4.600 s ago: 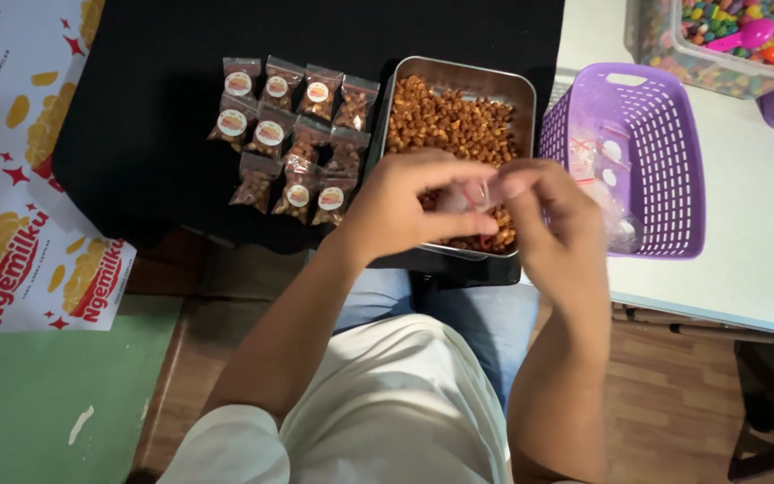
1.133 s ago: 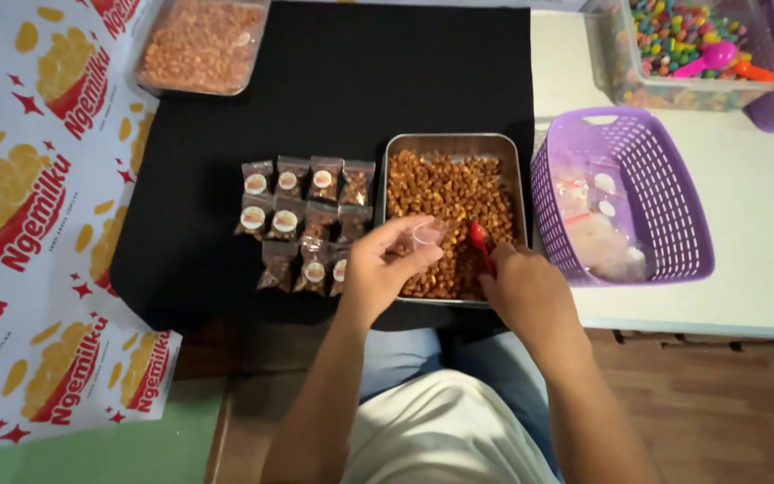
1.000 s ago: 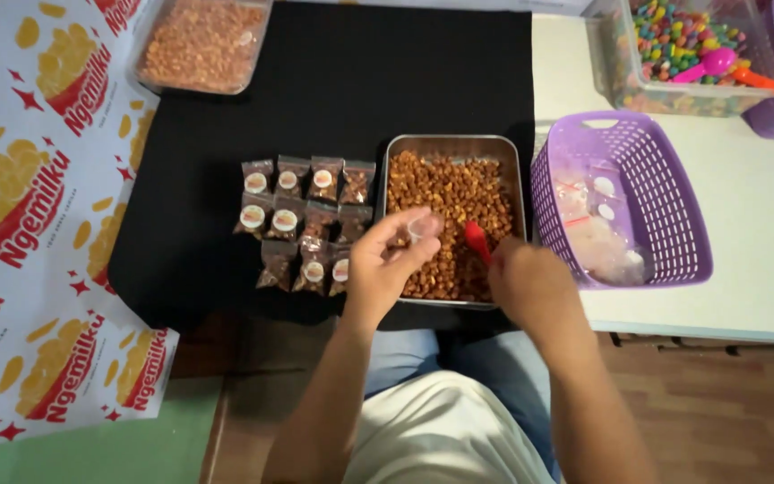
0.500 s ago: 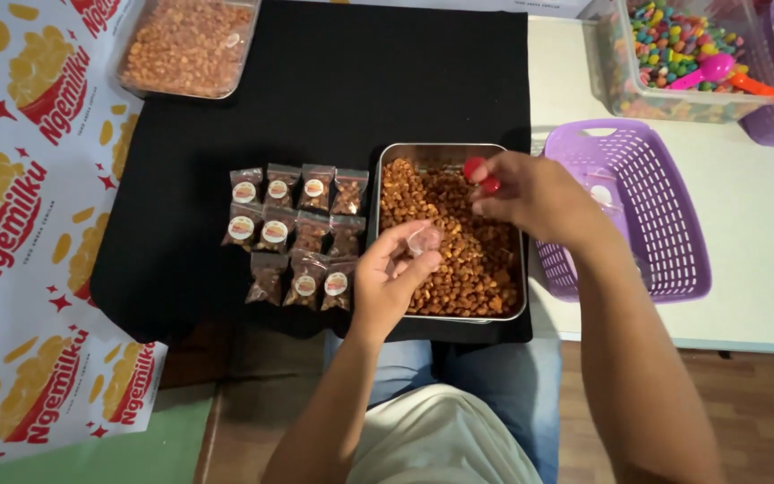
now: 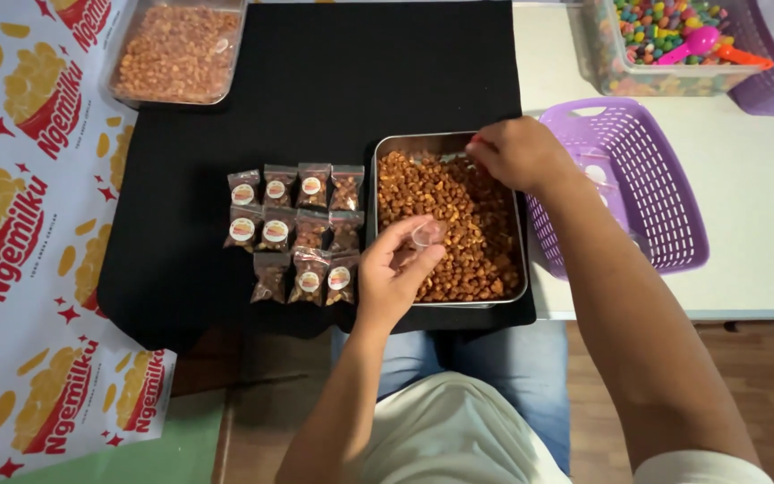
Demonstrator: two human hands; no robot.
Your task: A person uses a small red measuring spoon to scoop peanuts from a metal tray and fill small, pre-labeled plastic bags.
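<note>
- L hand [image 5: 394, 273] over near-left part of metal tray [image 5: 387, 143], small clear bag [image 5: 426, 234] pinched at fingertips.
- R hand [image 5: 517, 152] at tray's far-right corner, over the snack pieces [image 5: 459, 224].
- Rows of filled packets [image 5: 296, 233] just left of L hand, on the cloth [image 5: 333, 81].
- Basket [image 5: 665, 215] just right of R hand.
- 2nd snack container [image 5: 176, 49] far-left, well apart.
- Candy tub [image 5: 665, 45] beyond R hand, to its right.

Even, bright overhead light is falling; shadows are staying soft, focus is holding sharp, edges are bending slightly.
</note>
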